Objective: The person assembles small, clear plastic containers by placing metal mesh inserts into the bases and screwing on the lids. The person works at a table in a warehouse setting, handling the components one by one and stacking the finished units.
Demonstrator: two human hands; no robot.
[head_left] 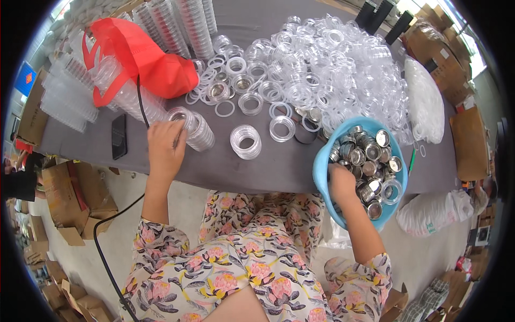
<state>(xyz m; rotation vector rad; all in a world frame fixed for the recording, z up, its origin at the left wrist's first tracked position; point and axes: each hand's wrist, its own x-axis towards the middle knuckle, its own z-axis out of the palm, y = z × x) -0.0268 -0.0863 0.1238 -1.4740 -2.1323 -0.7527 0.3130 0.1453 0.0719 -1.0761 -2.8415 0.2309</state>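
My left hand (166,146) is at the near end of a leaning stack of clear plastic rings (201,134), its fingers curled closed against the top ring. Just to the right, a short pile of clear rings (245,143) stands on the table, with a single clear ring (282,129) beyond it. My right hand (342,185) reaches over the left rim of a light-blue plastic basin (322,170). Its fingers are down among silver metal caps (369,168) and mostly hidden. One clear ring (391,191) lies on the caps.
A large heap of clear rings (332,64) covers the table's back. Tall clear stacks (193,27), a red fabric bag (145,59) and a black phone (119,137) occupy the left. A black cable (107,217) hangs over the front edge. Cardboard boxes (75,188) sit on the floor.
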